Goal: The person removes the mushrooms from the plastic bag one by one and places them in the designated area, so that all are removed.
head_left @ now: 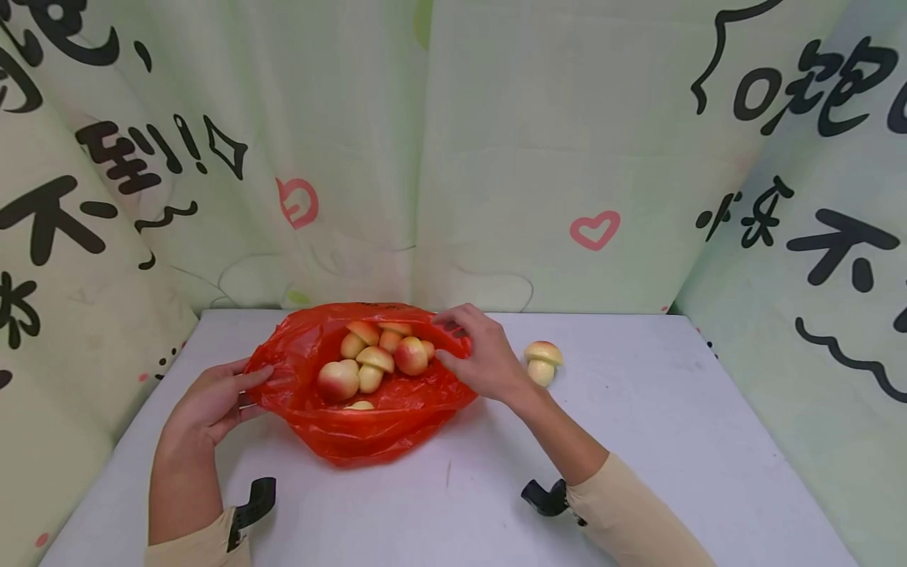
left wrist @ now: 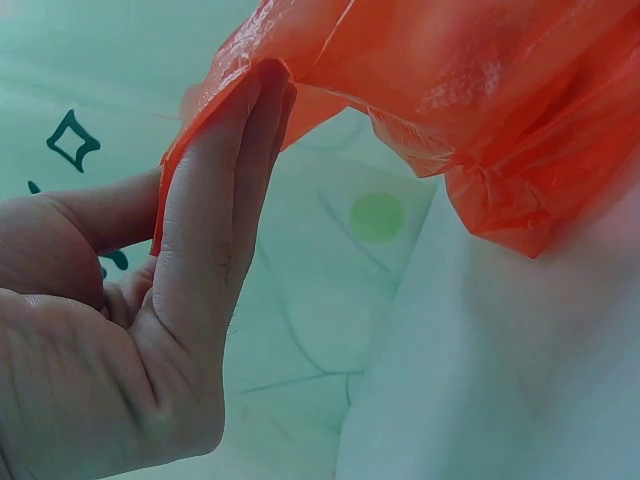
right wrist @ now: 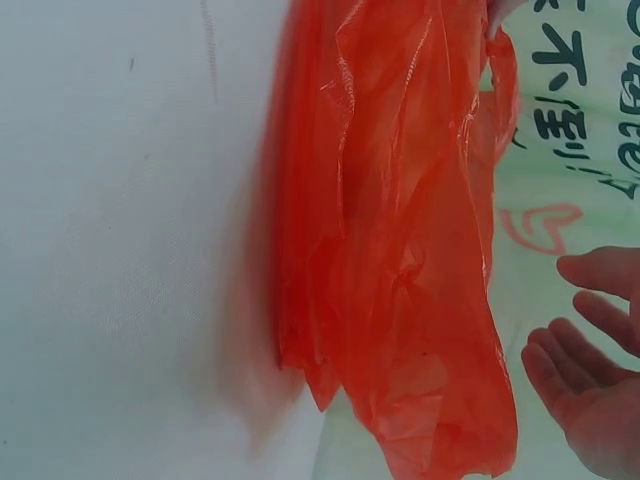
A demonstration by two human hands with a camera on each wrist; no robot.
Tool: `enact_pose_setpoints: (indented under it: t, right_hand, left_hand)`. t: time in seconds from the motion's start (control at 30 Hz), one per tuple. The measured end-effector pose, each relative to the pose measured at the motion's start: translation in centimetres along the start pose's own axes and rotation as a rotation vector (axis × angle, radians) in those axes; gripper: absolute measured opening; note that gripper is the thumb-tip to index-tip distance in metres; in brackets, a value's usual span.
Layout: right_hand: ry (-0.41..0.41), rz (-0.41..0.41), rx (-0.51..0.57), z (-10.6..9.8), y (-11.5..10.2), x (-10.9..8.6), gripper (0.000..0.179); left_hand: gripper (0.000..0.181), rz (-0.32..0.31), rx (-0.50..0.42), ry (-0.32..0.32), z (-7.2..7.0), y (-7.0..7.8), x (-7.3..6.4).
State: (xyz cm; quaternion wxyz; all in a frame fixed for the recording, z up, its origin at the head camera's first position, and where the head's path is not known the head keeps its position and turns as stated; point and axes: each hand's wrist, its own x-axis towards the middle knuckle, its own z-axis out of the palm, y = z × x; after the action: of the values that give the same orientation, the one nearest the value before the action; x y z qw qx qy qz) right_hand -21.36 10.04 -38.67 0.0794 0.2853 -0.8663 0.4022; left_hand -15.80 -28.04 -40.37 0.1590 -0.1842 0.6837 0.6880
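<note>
A red plastic bag [head_left: 383, 441] lies on the table with its mouth spread wide. Several toy mushrooms [head_left: 371, 378] with tan caps are inside it, along with red-and-yellow peach-like fruits [head_left: 411, 356]. My left hand [head_left: 212, 398] pinches the left rim of the bag between thumb and fingers; in the left wrist view the thin red film [left wrist: 205, 110] runs between them. Over the bag's right rim is my right hand [head_left: 485, 354], its fingers loosely spread. The right wrist view shows those fingers [right wrist: 570, 365] apart from the film, holding nothing.
One more toy mushroom [head_left: 544, 362] stands on the white table [head_left: 638, 441], to the right of the bag and just beyond my right wrist. A pale green curtain [head_left: 496, 157] with black writing and pink hearts encloses the table's back and sides.
</note>
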Motion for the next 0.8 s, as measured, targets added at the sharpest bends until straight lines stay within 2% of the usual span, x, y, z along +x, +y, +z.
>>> enact_pose_setpoints:
  t: [0.4,0.8]
  right_hand:
    - [-0.046,0.018,-0.006,0.6,-0.3,0.9,0.037]
    - [-0.217,0.13,-0.019,1.6,-0.2,2.4,0.042]
  left_hand:
    - [0.081,0.005,0.017,-0.004,0.0,0.1,0.1]
    - [0.079,0.007,0.016,0.007,0.3,0.2,-0.5]
